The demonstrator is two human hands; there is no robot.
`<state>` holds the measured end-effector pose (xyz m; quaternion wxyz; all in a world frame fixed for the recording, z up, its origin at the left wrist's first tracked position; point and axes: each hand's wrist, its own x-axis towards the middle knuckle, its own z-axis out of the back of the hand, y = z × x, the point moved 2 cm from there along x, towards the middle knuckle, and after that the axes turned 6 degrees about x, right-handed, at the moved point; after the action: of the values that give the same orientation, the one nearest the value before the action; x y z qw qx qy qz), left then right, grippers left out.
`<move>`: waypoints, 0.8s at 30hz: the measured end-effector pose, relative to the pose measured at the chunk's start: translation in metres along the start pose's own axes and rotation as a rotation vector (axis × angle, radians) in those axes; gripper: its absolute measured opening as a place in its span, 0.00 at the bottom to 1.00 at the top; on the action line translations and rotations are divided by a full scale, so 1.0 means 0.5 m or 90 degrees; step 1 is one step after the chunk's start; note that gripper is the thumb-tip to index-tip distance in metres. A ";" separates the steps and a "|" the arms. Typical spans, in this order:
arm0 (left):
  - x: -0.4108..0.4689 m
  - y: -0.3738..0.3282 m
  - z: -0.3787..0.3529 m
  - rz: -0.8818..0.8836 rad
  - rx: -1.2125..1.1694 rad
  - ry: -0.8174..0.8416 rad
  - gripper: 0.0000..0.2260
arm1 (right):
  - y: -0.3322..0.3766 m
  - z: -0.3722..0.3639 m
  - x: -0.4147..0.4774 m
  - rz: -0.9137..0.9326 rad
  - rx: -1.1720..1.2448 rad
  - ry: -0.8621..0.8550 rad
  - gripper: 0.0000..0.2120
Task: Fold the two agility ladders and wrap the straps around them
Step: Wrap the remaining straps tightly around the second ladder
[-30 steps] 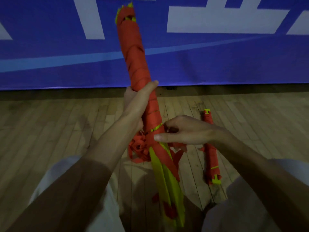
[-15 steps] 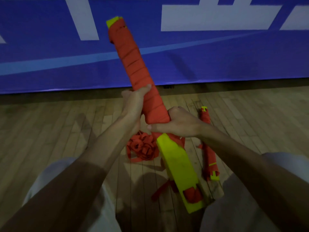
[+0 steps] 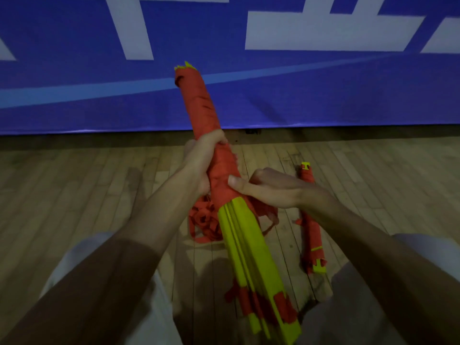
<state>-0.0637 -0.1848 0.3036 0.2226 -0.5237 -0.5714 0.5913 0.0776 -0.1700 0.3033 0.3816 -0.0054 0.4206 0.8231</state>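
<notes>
A folded agility ladder (image 3: 246, 247), a bundle of yellow rungs, stands tilted between my knees, its upper half bound in red strap. My left hand (image 3: 199, 163) grips the wrapped part near the middle. My right hand (image 3: 263, 188) holds the bundle just below, thumb pressed on the last red turn, fingers curled behind it. Loose red strap (image 3: 204, 220) lies heaped on the floor behind the bundle. A second ladder (image 3: 311, 220), fully wrapped in red, lies on the floor to the right.
I sit on a wooden floor (image 3: 74, 195) with my knees in pale trousers (image 3: 373, 295) on both sides. A blue banner (image 3: 323, 90) with white shapes runs along the wall straight ahead.
The bundle has turned in my hands and its top has dropped lower. My right hand moved round the strap's edge; the wrap reaches a bit further down the yellow rungs.
</notes>
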 end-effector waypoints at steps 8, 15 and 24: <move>0.035 -0.008 0.020 -0.023 0.012 -0.121 0.12 | 0.018 -0.005 -0.004 0.045 -0.123 -0.108 0.37; 0.039 0.019 0.010 0.027 0.023 -0.093 0.06 | -0.004 -0.007 0.002 -0.005 -0.275 -0.079 0.26; 0.023 -0.014 0.019 -0.090 -0.106 -0.017 0.19 | -0.012 0.024 -0.021 0.070 0.299 0.015 0.07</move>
<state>-0.0784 -0.1776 0.3041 0.2119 -0.4910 -0.6570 0.5314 0.0930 -0.1660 0.3105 0.3223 0.0965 0.6044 0.7222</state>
